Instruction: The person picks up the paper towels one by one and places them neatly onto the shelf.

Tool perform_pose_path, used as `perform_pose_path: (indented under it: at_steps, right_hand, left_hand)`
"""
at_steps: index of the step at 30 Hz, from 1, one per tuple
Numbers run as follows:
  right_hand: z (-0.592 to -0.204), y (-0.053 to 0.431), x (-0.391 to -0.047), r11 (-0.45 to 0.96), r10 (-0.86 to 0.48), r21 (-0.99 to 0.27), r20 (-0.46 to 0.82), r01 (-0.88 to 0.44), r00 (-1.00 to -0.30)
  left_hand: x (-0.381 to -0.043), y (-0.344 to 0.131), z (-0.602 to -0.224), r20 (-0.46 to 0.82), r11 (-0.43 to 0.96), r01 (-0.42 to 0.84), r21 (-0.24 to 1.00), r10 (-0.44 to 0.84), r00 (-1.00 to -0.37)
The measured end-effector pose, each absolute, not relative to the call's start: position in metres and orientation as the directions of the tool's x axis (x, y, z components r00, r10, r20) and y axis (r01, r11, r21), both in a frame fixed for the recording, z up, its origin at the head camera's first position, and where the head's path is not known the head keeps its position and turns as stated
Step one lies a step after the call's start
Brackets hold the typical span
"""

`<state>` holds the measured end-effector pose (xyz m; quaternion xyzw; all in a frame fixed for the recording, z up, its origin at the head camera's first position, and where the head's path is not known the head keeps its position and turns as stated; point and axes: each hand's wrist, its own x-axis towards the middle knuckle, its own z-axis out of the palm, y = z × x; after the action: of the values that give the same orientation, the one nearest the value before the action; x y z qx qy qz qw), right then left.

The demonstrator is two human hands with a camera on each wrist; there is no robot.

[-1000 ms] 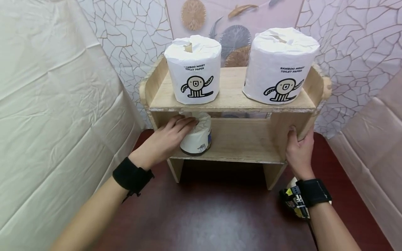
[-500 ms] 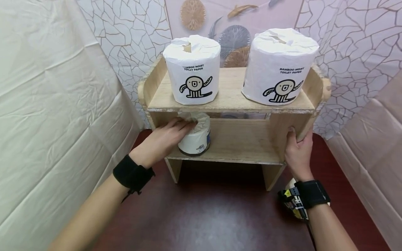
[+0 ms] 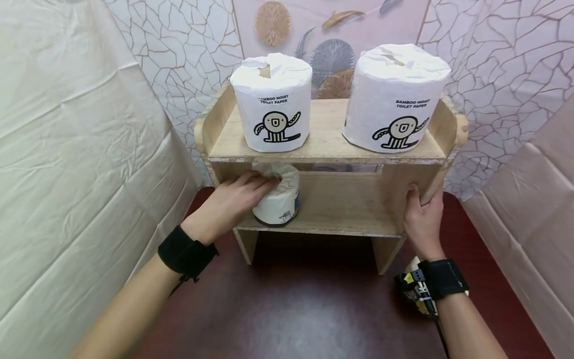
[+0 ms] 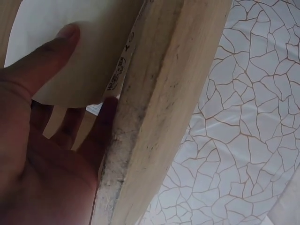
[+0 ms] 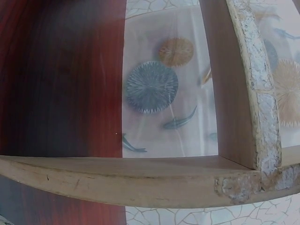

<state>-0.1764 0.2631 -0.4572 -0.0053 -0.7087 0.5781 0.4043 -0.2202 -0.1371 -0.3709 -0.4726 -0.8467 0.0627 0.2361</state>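
Note:
My left hand [image 3: 237,197] holds a wrapped toilet roll [image 3: 275,207] at the left end of the middle shelf, its fingers reaching over the top. In the left wrist view, the thumb lies against the pale side of the toilet roll [image 4: 98,61], while the other fingers are partly hidden behind it. My right hand [image 3: 423,219] grips the right side panel of the wooden shelf unit [image 3: 347,199], thumb on the inner face and fingers round the outside. That hand is out of sight in the right wrist view, where the wooden frame [image 5: 154,187] crosses the picture.
Two larger white toilet rolls, one on the left [image 3: 272,107] and one on the right [image 3: 396,102], stand upright on the top shelf. The unit stands on a dark red table [image 3: 287,304]. Pale cloth [image 3: 89,164] hangs close on the left, with a patterned wall behind.
The head view has shifted slightly, moving the scene a little left and down. Both hands keep their places on the toilet roll and the side panel.

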Motion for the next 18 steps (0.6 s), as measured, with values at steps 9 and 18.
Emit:
perform_pose_path:
  at_steps: [9,18]
  right_hand:
    - [-0.4563,0.2632,-0.1774,0.329,0.468,-0.814,0.581,-0.478,-0.666]
    - [-0.4562,0.2628,-0.1773,0.341,0.455,-0.812,0.584,-0.474,-0.672]
  left_hand:
    - [-0.2181,-0.1355,-0.3663,0.374,0.552,0.729,-0.405,0.828,-0.419]
    - [-0.2155,-0.1356,-0.3624,0.349,0.567,0.714,-0.411,0.821,-0.451]
